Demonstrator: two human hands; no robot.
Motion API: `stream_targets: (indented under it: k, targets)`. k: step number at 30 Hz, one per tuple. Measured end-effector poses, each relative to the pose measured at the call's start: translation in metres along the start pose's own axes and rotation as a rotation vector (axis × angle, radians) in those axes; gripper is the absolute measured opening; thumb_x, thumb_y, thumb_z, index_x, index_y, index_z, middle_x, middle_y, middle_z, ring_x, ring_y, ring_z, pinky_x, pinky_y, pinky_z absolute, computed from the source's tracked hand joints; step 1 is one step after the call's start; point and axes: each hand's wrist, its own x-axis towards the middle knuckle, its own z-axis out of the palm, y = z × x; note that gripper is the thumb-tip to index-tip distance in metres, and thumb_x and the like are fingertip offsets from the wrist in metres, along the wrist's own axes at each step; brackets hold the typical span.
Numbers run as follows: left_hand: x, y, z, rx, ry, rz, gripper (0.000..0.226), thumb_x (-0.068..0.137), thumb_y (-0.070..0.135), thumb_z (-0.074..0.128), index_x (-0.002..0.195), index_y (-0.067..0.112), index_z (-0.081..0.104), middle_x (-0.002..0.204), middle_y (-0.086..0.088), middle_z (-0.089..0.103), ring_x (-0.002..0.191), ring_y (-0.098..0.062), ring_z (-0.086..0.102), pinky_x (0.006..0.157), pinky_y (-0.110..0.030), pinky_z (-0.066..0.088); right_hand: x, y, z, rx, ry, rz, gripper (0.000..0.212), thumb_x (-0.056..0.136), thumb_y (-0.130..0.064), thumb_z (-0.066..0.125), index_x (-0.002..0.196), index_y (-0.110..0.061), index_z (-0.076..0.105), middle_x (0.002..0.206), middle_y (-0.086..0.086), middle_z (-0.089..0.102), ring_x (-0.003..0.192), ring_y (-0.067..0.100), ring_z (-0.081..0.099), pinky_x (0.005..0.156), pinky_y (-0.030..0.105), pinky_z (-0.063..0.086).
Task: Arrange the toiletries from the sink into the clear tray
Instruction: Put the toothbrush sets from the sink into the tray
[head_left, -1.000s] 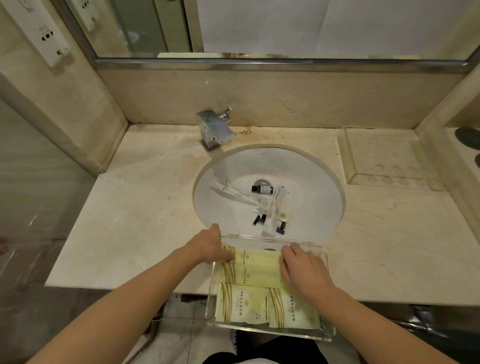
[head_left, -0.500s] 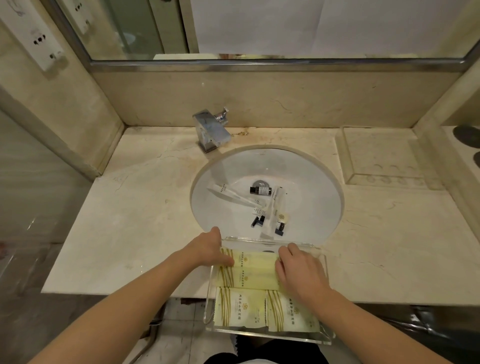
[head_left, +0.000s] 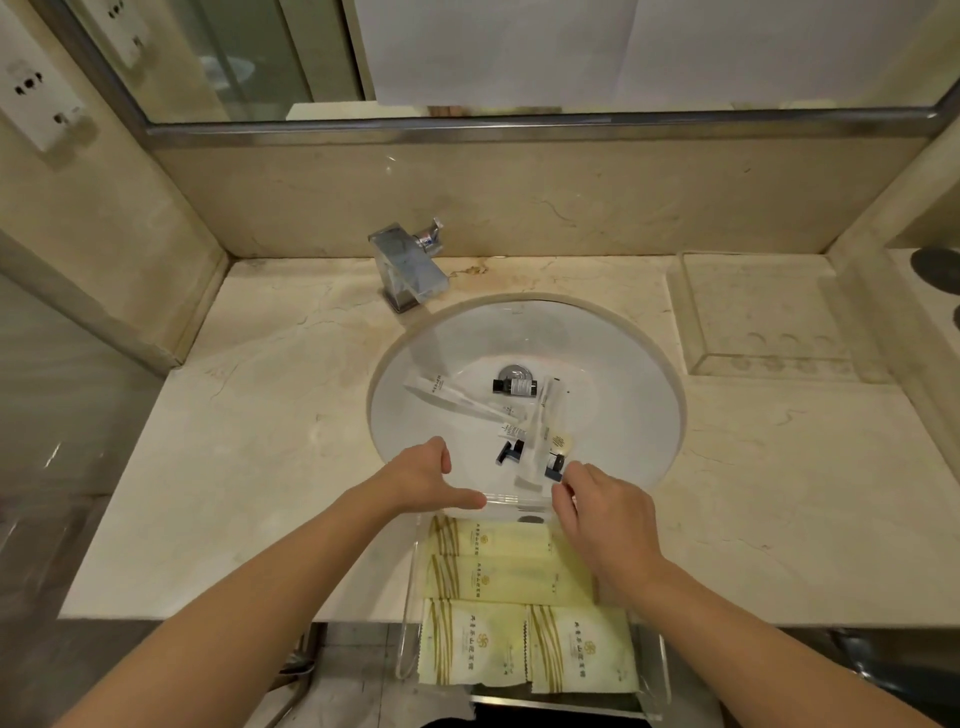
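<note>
My left hand (head_left: 426, 480) spread, empty | right hand (head_left: 605, 512) loosely curled, empty, above clear tray (head_left: 511, 501) | small bottle (head_left: 555, 462): light, slick; pinch its body.

Printed characters and a round flower-like emblem are seen on the two lower yellow sachets (head_left: 524, 644) in the clear tray (head_left: 655, 675), but the characters are too small to be read. Fainter print of the same kind is carried by the two upper sachets (head_left: 498, 558). Dark lettering is borne by the white tube (head_left: 441, 391) and a label by the small dark bottle (head_left: 515, 386) in the sink (head_left: 623, 364); neither can be made out.
</note>
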Motion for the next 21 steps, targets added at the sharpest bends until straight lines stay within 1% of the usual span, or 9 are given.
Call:
stream_targets:
  k: [2, 4, 6, 9, 12, 14, 16, 19, 21]
  targets:
    - [0.008, 0.005, 0.0, -0.002, 0.011, 0.014, 0.056, 0.071, 0.06, 0.072, 0.098, 0.017, 0.047, 0.086, 0.004, 0.054, 0.074, -0.012, 0.05, 0.062, -0.026, 0.039, 0.013, 0.001, 0.002, 0.038, -0.05, 0.109, 0.02, 0.089, -0.027, 0.048, 0.073, -0.016, 0.054, 0.059, -0.005, 0.056, 0.046, 0.019, 0.05, 0.043, 0.026, 0.033]
    - [0.018, 0.009, 0.0, -0.016, 0.054, 0.025, 0.045, 0.079, 0.055, 0.066, 0.093, 0.018, 0.047, 0.087, 0.001, 0.056, 0.074, -0.014, 0.05, 0.064, -0.028, 0.039, 0.027, 0.003, 0.007, 0.087, -0.176, 0.225, 0.017, 0.092, -0.027, 0.046, 0.082, -0.016, 0.054, 0.069, -0.004, 0.061, 0.059, 0.021, 0.055, 0.05, 0.029, 0.038]
    - [0.029, 0.012, -0.002, -0.043, 0.088, 0.012, 0.036, 0.085, 0.047, 0.062, 0.095, 0.017, 0.047, 0.093, -0.003, 0.059, 0.078, -0.018, 0.053, 0.068, -0.029, 0.041, 0.042, 0.008, 0.014, 0.159, -0.33, 0.323, 0.013, 0.093, -0.029, 0.044, 0.091, -0.019, 0.052, 0.08, -0.002, 0.064, 0.07, 0.023, 0.057, 0.056, 0.031, 0.041]
    - [0.048, 0.014, -0.009, -0.147, 0.098, -0.046, 0.039, 0.089, 0.039, 0.061, 0.115, 0.015, 0.047, 0.102, -0.006, 0.06, 0.086, -0.022, 0.056, 0.076, -0.031, 0.044, 0.062, 0.014, 0.026, 0.31, -0.628, 0.439, 0.021, 0.093, -0.03, 0.044, 0.112, -0.024, 0.051, 0.099, 0.003, 0.066, 0.083, 0.024, 0.061, 0.071, 0.034, 0.048]
    - [0.067, 0.012, -0.016, -0.318, 0.069, -0.125, 0.049, 0.091, 0.035, 0.059, 0.133, 0.019, 0.04, 0.1, -0.007, 0.058, 0.088, -0.024, 0.056, 0.072, -0.032, 0.047, 0.075, 0.018, 0.037, 0.41, -0.857, 0.463, 0.04, 0.093, -0.03, 0.046, 0.133, -0.029, 0.044, 0.123, 0.009, 0.059, 0.102, 0.025, 0.059, 0.09, 0.035, 0.046]
    - [0.078, 0.011, -0.019, -0.434, 0.06, -0.172, 0.054, 0.092, 0.032, 0.057, 0.14, 0.023, 0.035, 0.101, -0.008, 0.056, 0.092, -0.025, 0.057, 0.072, -0.033, 0.049, 0.079, 0.02, 0.046, 0.427, -0.933, 0.452, 0.05, 0.093, -0.032, 0.049, 0.141, -0.032, 0.037, 0.14, 0.01, 0.048, 0.121, 0.027, 0.05, 0.1, 0.034, 0.04]
    - [0.089, 0.008, -0.023, -0.559, 0.072, -0.21, 0.056, 0.093, 0.03, 0.057, 0.144, 0.025, 0.034, 0.108, -0.009, 0.055, 0.092, -0.026, 0.057, 0.075, -0.034, 0.051, 0.083, 0.021, 0.056, 0.434, -0.991, 0.462, 0.057, 0.092, -0.032, 0.05, 0.146, -0.033, 0.031, 0.149, 0.008, 0.039, 0.132, 0.027, 0.041, 0.108, 0.035, 0.035]
    - [0.106, 0.004, -0.025, -0.763, 0.108, -0.253, 0.056, 0.095, 0.034, 0.056, 0.145, 0.027, 0.034, 0.129, -0.009, 0.05, 0.094, -0.027, 0.061, 0.071, -0.032, 0.052, 0.088, 0.021, 0.07, 0.427, -1.047, 0.478, 0.061, 0.092, -0.03, 0.051, 0.148, -0.031, 0.026, 0.156, 0.007, 0.029, 0.139, 0.027, 0.032, 0.113, 0.035, 0.029]
    - [0.119, 0.003, -0.027, -0.878, 0.129, -0.287, 0.053, 0.095, 0.035, 0.056, 0.144, 0.028, 0.037, 0.13, -0.008, 0.048, 0.09, -0.028, 0.061, 0.066, -0.031, 0.051, 0.092, 0.021, 0.079, 0.432, -1.05, 0.492, 0.063, 0.092, -0.03, 0.052, 0.149, -0.03, 0.026, 0.156, 0.006, 0.027, 0.141, 0.027, 0.03, 0.111, 0.033, 0.029]
